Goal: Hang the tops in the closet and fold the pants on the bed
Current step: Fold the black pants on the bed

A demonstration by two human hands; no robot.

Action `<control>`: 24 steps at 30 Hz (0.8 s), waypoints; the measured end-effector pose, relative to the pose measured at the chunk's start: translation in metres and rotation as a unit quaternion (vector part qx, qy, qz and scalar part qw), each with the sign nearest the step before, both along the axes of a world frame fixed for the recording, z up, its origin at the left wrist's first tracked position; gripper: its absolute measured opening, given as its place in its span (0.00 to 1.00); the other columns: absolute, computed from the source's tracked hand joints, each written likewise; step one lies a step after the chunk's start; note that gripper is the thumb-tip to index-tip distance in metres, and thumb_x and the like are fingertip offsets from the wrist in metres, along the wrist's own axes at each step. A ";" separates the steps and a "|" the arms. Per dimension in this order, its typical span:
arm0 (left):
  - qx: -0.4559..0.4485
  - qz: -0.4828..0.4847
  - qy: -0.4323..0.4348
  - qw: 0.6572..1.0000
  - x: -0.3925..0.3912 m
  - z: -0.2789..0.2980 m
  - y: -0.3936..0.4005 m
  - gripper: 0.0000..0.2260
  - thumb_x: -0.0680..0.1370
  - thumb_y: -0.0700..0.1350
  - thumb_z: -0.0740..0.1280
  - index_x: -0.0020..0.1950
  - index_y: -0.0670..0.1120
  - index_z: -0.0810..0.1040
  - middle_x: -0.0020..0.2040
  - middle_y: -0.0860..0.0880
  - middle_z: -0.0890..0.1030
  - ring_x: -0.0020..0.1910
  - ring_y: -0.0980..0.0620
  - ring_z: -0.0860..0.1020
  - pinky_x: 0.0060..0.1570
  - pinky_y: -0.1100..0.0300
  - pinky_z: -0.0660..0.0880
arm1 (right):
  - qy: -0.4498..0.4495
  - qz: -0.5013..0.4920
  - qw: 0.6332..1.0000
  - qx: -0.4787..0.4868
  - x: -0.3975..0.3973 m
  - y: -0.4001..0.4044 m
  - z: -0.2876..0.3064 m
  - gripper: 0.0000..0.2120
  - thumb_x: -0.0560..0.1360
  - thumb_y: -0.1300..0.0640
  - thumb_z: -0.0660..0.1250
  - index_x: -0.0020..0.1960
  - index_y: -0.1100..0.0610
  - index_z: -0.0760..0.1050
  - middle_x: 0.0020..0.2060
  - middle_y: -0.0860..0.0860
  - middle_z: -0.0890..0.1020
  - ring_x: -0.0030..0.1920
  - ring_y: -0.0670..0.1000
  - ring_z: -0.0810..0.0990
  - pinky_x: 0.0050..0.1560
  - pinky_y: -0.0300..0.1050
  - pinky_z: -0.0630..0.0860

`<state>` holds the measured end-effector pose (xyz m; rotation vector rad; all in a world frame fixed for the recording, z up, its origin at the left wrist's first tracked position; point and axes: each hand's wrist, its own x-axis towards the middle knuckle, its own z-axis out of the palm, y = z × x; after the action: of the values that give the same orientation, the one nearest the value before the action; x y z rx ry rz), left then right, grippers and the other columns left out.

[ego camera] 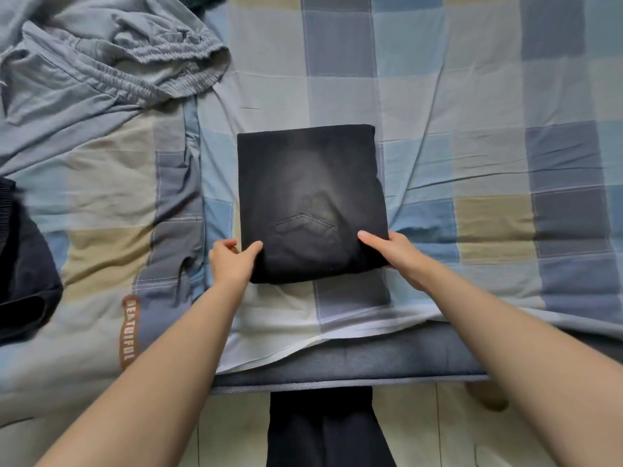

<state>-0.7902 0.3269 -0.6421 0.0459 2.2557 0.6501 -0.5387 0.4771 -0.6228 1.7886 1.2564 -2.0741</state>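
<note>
the bed with its checked quilt of blue, grey and beige squares (472, 96) fills most of the view, its near edge running across the lower part above a pale tiled floor. the largest garment is a crumpled pair of grey-blue pants with a gathered elastic waistband (111, 65), lying unfolded toward the far left corner of the bed. a dark navy garment (23, 264) lies in a heap at the left edge; whether it is a top or pants cannot be told. in the middle, close to the near edge, sits a pair of black denim pants folded into a neat thick rectangle (310, 197), a stitched pocket flap showing on top.

the left hand (232, 261) grips the near left corner of that rectangle, thumb on top and fingers curled at the side. the right hand (391, 251) holds the near right corner the same way, thumb on the cloth and fingers tucked under the edge.

as a judgement, one pair of pants looks folded and is being squared or readied for lifting. the grey-blue pair is not yet folded, the navy heap is untouched, and no closet or hanger shows, so the hanging part cannot be gauged.
</note>
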 end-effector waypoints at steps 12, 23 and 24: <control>0.110 -0.011 -0.166 0.980 -0.001 -0.016 -0.020 0.14 0.72 0.51 0.75 0.55 0.49 0.80 0.52 0.52 0.85 0.51 0.56 0.82 0.50 0.61 0.77 | 0.007 -0.054 0.995 0.090 0.000 -0.002 -0.007 0.13 0.78 0.48 0.64 0.61 0.49 0.75 0.52 0.41 0.81 0.49 0.38 0.80 0.44 0.32 0.74; 0.053 0.019 -0.281 0.958 0.013 -0.015 -0.022 0.22 0.68 0.54 0.78 0.57 0.46 0.80 0.50 0.52 0.86 0.49 0.55 0.84 0.47 0.62 0.77 | 0.045 -0.095 0.976 -0.189 0.012 -0.006 -0.025 0.23 0.71 0.42 0.71 0.60 0.54 0.78 0.54 0.50 0.84 0.55 0.50 0.83 0.53 0.46 0.76; 0.046 0.035 -0.293 0.954 0.013 -0.014 -0.021 0.22 0.67 0.56 0.78 0.55 0.45 0.80 0.48 0.52 0.86 0.47 0.55 0.84 0.43 0.63 0.77 | 0.046 -0.111 0.975 -0.186 0.010 -0.007 -0.025 0.24 0.71 0.39 0.70 0.59 0.53 0.79 0.53 0.49 0.85 0.53 0.49 0.84 0.50 0.45 0.77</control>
<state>-0.7773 0.3061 -0.6563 -0.1641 1.6585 0.6977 -0.5290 0.4705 -0.6478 1.7402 0.6452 -2.3410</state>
